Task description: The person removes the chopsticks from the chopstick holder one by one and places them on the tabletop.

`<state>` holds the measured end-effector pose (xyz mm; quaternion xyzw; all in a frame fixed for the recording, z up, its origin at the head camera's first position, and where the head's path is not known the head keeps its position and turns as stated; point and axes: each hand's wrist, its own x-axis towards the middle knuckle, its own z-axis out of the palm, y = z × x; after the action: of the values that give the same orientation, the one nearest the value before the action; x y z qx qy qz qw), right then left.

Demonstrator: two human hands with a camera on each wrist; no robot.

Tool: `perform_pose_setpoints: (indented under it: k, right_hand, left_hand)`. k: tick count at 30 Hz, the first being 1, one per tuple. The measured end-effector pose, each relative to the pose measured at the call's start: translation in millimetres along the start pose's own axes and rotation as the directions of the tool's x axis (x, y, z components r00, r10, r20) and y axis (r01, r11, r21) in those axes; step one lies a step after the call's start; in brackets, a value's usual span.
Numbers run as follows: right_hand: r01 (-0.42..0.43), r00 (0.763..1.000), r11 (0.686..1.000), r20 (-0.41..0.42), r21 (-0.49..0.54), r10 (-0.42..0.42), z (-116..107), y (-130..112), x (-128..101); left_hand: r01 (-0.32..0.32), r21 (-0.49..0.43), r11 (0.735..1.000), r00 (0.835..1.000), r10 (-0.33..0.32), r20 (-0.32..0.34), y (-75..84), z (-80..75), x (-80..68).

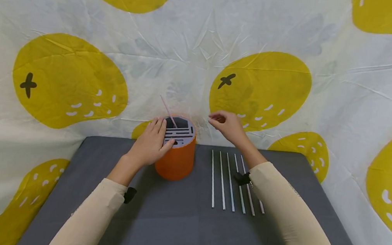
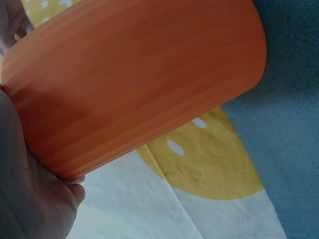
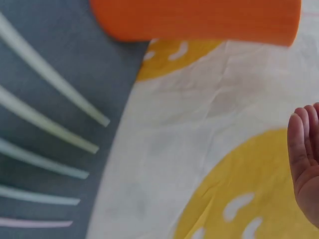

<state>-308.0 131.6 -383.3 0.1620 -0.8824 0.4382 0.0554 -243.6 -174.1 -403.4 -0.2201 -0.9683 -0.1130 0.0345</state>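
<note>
Orange cylindrical holder (image 1: 175, 160), slotted grey lid (image 1: 180, 131), standing at the rear centre of the grey surface (image 1: 173, 221); one pink straw (image 1: 168, 111) upright and tilted in a lid slot. Left hand (image 1: 151, 144) clasps the holder's side, fingers over the lid edge. Right hand (image 1: 226, 125) hovers beside the lid, fingers loosely curled, holding nothing. Six straws (image 1: 232, 182) lie in a row to the right, under the right forearm.

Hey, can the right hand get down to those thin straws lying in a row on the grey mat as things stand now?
Probably yes. The right hand hovers holding nothing, just beyond the far ends of the thin pale straws. Nothing lies over them except its own sleeve across the rightmost ones, and the orange cylindrical holder stands off to the side.
</note>
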Motion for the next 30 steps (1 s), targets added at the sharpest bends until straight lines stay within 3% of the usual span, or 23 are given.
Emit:
perform_pose_setpoints:
  k: [7, 14, 30]
  right_hand:
    - [0.039, 0.998, 0.999, 0.051, 0.008, -0.039, 23.3, -36.7, 28.4]
    - [0.076, 0.991, 0.997, 0.112, 0.003, -0.076, 47.6, -57.3, 52.6]
    - [0.077, 0.986, 0.997, 0.149, -0.019, -0.074, 86.3, -81.3, 69.6]
  left_hand:
    - [0.001, -0.008, 1.0, 1.0, -0.001, 0.001, 0.7, 0.3, 1.0]
    - [0.003, 0.0, 1.0, 1.0, -0.003, 0.007, 0.1, 0.4, 1.1]
    - [-0.015, 0.012, 1.0, 1.0, 0.015, -0.014, -1.7, 0.5, 2.6]
